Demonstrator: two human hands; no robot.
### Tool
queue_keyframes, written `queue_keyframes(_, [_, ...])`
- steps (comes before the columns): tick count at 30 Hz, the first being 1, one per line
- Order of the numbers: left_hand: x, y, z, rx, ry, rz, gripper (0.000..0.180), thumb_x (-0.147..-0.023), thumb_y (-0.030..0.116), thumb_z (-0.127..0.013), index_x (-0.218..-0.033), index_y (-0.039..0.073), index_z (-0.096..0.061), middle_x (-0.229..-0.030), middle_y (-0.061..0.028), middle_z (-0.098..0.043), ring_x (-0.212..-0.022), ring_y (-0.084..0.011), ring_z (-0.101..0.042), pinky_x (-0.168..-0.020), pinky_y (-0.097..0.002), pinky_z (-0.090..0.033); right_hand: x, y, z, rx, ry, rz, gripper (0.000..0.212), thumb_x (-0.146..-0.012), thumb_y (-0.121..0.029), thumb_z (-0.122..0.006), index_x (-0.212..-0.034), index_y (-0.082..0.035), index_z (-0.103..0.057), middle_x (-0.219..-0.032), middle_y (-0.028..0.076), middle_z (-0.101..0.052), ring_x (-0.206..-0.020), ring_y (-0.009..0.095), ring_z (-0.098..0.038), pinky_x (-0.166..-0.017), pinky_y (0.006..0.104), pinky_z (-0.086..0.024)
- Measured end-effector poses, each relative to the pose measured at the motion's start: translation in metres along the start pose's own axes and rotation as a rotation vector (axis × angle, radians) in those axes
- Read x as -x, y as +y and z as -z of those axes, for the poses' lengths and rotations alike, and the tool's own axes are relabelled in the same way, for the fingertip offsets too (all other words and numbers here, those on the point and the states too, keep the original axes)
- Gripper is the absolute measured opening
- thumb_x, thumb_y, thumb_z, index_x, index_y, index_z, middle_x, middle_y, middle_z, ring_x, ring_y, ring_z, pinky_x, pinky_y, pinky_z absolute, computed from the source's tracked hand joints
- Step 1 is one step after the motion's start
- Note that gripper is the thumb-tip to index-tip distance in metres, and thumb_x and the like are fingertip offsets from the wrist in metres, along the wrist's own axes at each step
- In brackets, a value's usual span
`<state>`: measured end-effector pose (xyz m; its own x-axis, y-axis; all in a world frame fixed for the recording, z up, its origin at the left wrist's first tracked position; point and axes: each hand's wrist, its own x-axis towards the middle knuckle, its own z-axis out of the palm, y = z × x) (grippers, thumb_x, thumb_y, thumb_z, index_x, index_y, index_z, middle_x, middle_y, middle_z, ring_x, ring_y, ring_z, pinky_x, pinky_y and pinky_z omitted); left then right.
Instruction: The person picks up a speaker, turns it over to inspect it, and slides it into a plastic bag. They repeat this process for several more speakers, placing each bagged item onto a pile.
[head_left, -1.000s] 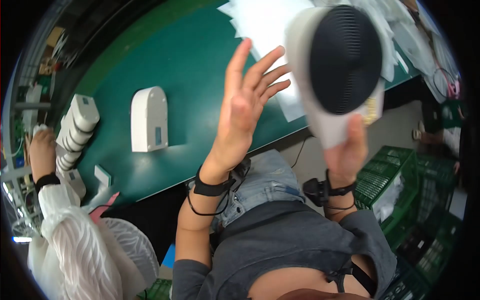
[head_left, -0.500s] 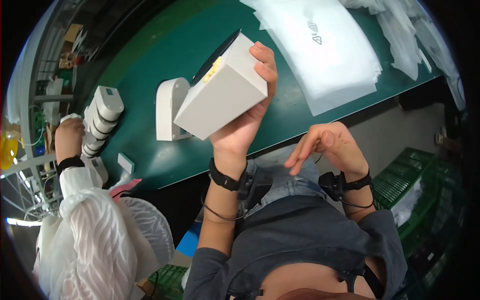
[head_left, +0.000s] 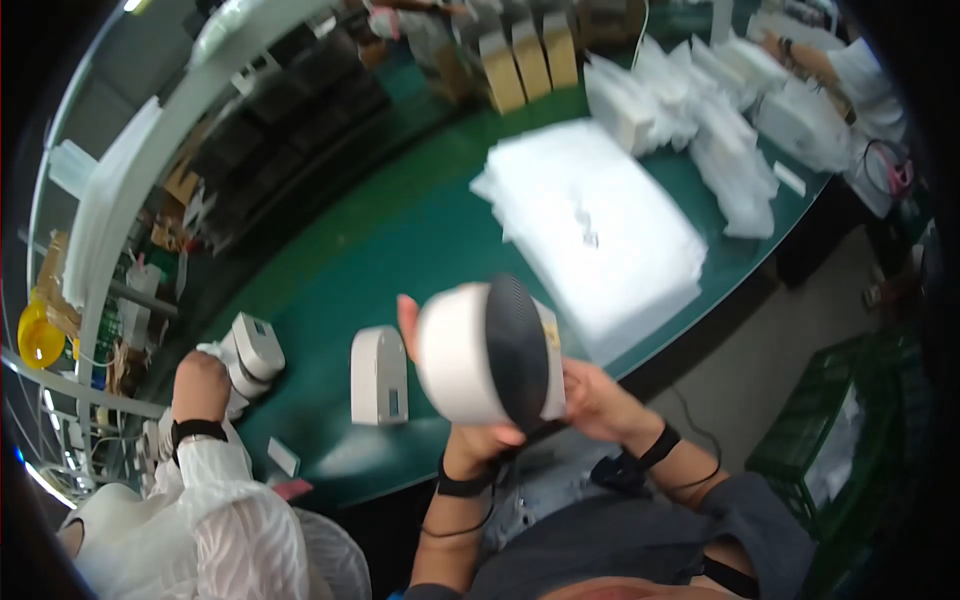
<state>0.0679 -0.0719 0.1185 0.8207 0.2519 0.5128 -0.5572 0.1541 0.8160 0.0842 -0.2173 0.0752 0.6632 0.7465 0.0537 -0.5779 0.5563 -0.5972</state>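
I hold a white rounded device (head_left: 452, 355) with a black, finely ribbed round face above the table's near edge, its image slightly smeared by motion. My left hand (head_left: 483, 442) wraps it from below and the left, with fingertips showing beyond its far left side. At the device's right edge, the fingers of my right hand (head_left: 600, 400) grip it; the fingertips are partly hidden behind it. A yellowish patch shows on the device's right side. Left of it, a similar white device (head_left: 378, 375) stands apart on the green table (head_left: 330, 300).
A stack of white plastic bags (head_left: 600, 225) lies right of centre. Beyond are bag-wrapped items (head_left: 700, 110) and cardboard boxes (head_left: 530, 65). At left, a co-worker's hand (head_left: 202, 385) touches white devices (head_left: 258, 350). Green crates (head_left: 820, 400) stand at lower right.
The device has come down and turned, so its rounded side and black face show instead of its flat base. My right hand has moved from free air onto it. The view has tilted up.
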Motion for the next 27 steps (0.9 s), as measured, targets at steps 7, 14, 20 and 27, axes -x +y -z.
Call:
queue_keyframes(7, [-0.028, 0.008, -0.030, 0.151, -0.483, 0.093, 0.118, -0.064, 0.050, -0.075, -0.139, 0.003, 0.003, -0.132, -0.0213, -0.037, -0.120, -0.0278, -0.040, -0.095, -0.0405, -0.037, 0.025, -0.014, 0.009, -0.134, -0.012, 0.165, 0.068, -0.077, -0.026, -0.068, -0.131, -0.001, -0.035, -0.124, 0.013, -0.048, -0.112, 0.025, -0.050, -0.094, 0.0378, -0.042])
queue_keyframes(14, [-0.048, -0.067, -0.050, -0.326, -0.659, 0.316, 0.058, -0.084, 0.040, -0.056, -0.121, -0.003, -0.046, -0.117, -0.0176, -0.052, -0.112, -0.0278, -0.047, -0.092, -0.0365, -0.039, 0.042, -0.064, 0.033, 0.420, 0.533, 0.773, 0.063, -0.080, -0.029, -0.065, -0.128, 0.000, -0.037, -0.119, 0.015, -0.051, -0.103, 0.028, -0.055, -0.088, 0.0414, -0.046])
queue_keyframes(20, [-0.003, -0.138, -0.072, -1.165, -0.744, -0.547, 0.037, -0.080, 0.029, -0.058, -0.100, -0.002, -0.057, -0.089, -0.0157, -0.058, -0.088, -0.0281, -0.055, -0.074, -0.0335, -0.045, 0.068, -0.076, 0.040, 0.326, 0.604, 0.780, 0.062, -0.082, -0.031, -0.062, -0.129, 0.000, -0.036, -0.118, 0.014, -0.051, -0.101, 0.027, -0.055, -0.087, 0.0408, -0.048])
queue_keyframes(27, [-0.005, -0.145, -0.069, -1.251, -0.933, -0.320, 0.015, -0.071, 0.013, -0.058, -0.079, 0.002, -0.051, -0.080, -0.0105, -0.049, -0.078, -0.0287, -0.051, -0.066, -0.0361, -0.044, 0.092, -0.068, 0.047, 0.330, 0.672, 0.709, 0.062, -0.082, -0.031, -0.062, -0.129, 0.000, -0.035, -0.116, 0.014, -0.052, -0.101, 0.026, -0.055, -0.086, 0.0400, -0.048])
